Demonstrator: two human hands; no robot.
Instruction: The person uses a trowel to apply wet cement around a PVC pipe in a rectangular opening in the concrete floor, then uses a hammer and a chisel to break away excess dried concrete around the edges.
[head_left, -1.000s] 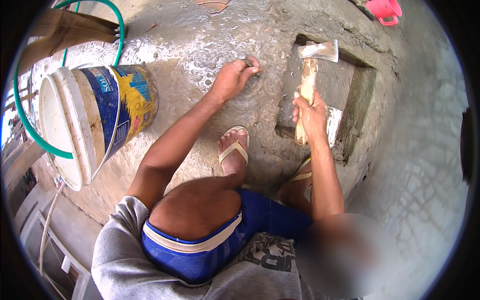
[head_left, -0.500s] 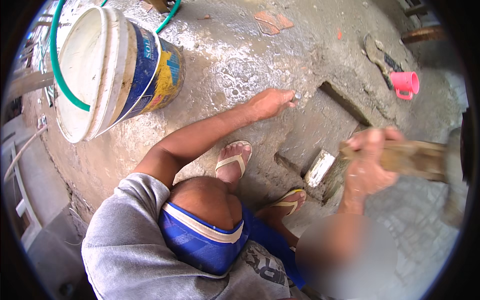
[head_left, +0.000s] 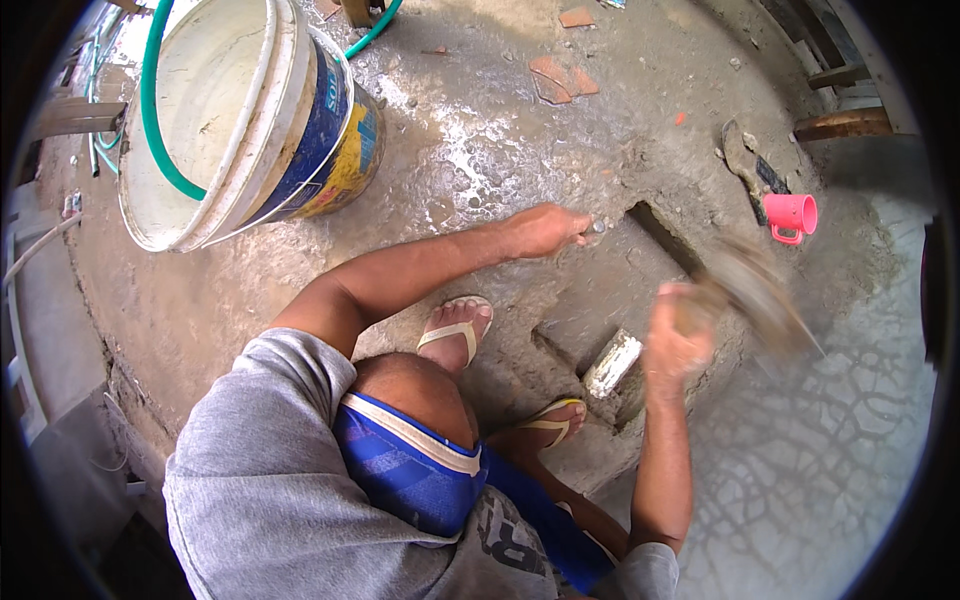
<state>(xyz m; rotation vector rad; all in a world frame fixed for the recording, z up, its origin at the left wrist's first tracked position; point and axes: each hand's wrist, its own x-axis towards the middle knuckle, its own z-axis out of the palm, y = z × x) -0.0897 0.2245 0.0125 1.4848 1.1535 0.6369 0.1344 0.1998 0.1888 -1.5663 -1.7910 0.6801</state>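
My left hand (head_left: 545,230) is closed round a metal chisel (head_left: 597,227); only its round top end shows beyond the fingers. Below it lies the wet, rough concrete floor (head_left: 585,290) with narrow grooves cut into it. My right hand (head_left: 680,338) grips the handle of a hammer, whose head (head_left: 765,295) is smeared by motion to the right of the chisel. A whitish block (head_left: 612,363) sits in the nearer groove, just left of my right hand. The longer groove (head_left: 665,240) runs between the chisel and the hammer head.
A large lidded bucket (head_left: 330,165) stands at the left, with a green hose (head_left: 157,110) across its lid. A pink mug (head_left: 790,217) lies at the right beside a dark sandal-like piece (head_left: 742,160). Broken reddish tile pieces (head_left: 562,80) are farther back. My sandalled feet (head_left: 455,330) are close to the grooves.
My right hand has swung the hammer leftward and inward from the far right, bringing its head nearer the chisel. My left hand keeps its hold on the chisel. The view has shifted slightly.
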